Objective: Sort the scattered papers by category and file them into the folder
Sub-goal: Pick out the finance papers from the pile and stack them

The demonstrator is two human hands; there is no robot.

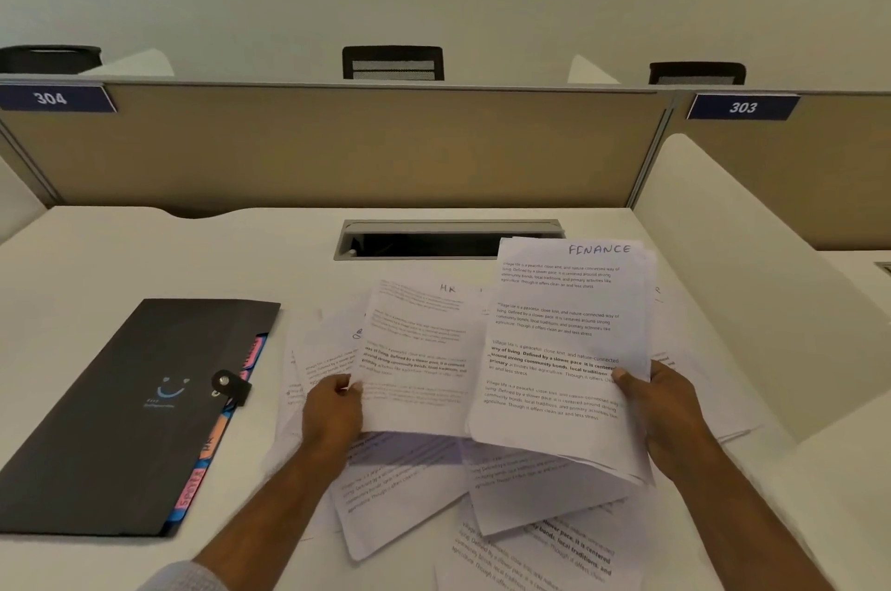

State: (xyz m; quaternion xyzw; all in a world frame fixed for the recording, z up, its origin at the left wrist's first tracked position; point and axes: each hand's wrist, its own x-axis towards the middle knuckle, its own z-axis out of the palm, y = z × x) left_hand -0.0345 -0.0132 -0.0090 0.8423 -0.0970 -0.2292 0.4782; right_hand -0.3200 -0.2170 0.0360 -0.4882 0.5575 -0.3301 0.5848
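My right hand [668, 412] grips a small stack of printed sheets, its top page headed FINANCE [559, 330], lifted above the desk. In my left hand [332, 412] is another printed sheet marked HR [419, 349], pinched at its lower left edge and raised beside the first. Under both lie scattered printed papers [530, 537] spread over the desk's middle and right. A black expanding folder [120, 417] with a snap strap and coloured index tabs lies shut, flat on the desk to the left.
The white desk [144, 253] ends at a tan partition at the back. A grey cable slot [434, 243] is open behind the papers. A white side divider [752, 281] rises on the right. Chair backs show beyond the partition.
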